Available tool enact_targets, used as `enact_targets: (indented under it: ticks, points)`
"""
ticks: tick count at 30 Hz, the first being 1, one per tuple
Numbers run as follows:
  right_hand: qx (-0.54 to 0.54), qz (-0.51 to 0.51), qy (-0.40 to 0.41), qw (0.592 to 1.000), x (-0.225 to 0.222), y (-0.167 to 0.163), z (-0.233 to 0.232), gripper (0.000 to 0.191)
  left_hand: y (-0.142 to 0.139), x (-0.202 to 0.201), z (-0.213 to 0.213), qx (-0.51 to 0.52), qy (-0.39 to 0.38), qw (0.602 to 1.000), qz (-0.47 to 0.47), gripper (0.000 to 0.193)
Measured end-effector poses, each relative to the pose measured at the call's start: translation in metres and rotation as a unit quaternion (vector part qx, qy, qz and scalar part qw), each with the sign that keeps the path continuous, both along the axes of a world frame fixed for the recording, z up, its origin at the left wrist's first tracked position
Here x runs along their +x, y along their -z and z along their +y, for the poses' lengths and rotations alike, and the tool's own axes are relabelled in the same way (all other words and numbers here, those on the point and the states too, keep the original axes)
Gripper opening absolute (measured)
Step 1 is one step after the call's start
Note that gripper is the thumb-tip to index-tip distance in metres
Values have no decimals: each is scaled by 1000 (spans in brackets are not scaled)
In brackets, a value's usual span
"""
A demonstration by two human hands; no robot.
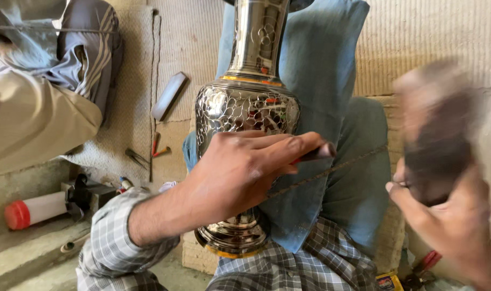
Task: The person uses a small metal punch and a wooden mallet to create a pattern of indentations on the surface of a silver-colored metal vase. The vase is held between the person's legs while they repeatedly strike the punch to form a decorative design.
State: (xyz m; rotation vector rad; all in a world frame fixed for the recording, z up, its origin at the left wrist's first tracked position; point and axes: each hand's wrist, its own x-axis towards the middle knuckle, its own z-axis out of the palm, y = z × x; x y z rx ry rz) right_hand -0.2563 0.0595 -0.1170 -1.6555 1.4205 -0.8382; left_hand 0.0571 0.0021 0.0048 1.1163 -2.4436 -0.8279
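Note:
A tall engraved metal vase (247,108) lies across my lap on a blue cloth (321,70), its base toward me. My left hand (240,170) rests against the vase's belly and grips a thin dark chisel (316,153) whose tip points right. My right hand (455,215) is raised at the right and holds a dark wooden mallet (437,129), blurred by motion. A thin cord (331,170) runs from under my left hand toward my right hand.
Another person in light trousers (40,108) sits at the left. On the woven mat (132,81) lie a flat dark bar (169,96) and small hand tools (158,146). A white bottle with a red cap (32,211) lies at the lower left.

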Motion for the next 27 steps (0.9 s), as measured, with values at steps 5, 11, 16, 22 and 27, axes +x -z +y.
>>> enact_targets:
  ticks: [5,11,16,22,27]
  points:
    - [53,-27,22,998,16,23,25,74,3,-2,-15,51,53,997,-28,51]
    - [56,-77,143,985,38,54,72,62,10,-5,-43,112,219,969,15,49]
    - [-50,-275,219,935,57,47,85,74,22,-14,-60,186,298,936,-31,51]
    - [-44,-71,163,983,54,39,75,39,22,-10,-57,170,296,940,-16,49]
    - [-59,-8,107,992,33,50,69,18,12,1,-34,81,197,977,14,53]
